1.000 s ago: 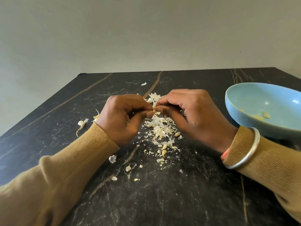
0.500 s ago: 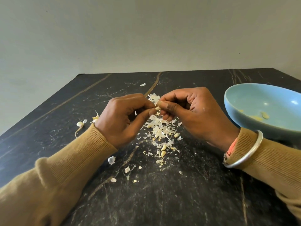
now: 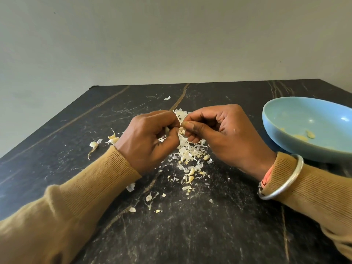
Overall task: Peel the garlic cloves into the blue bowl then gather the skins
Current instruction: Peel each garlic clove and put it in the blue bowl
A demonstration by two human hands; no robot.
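A black, marble-veined stone table (image 3: 209,235) fills the lower part of the view. At about 3 o'clock on it, cut off by the picture's edge, sits a wide, shallow, pale blue ceramic bowl (image 3: 285,141).

Both hands meet over the middle of the table. The left hand (image 3: 150,140) comes in from 8 o'clock and the right hand (image 3: 224,138) from 4 o'clock, each in a ribbed mustard-yellow sleeve (image 3: 91,191). Each hand has its fingers curled in, and the thumb and fingertips of both pinch one small pale garlic clove (image 3: 182,129) between them, held above the tabletop.

Beneath and behind the hands lies a loose heap of white papery garlic skins (image 3: 188,153), with flakes trailing towards 6 o'clock.

A plain silver metal bangle (image 3: 282,187) circles the right wrist.

A few yellowish peeled garlic pieces (image 3: 310,134) lie inside the bowl. At 9 o'clock of the left hand, two small unpeeled cloves with tails (image 3: 93,144) rest apart on the table.
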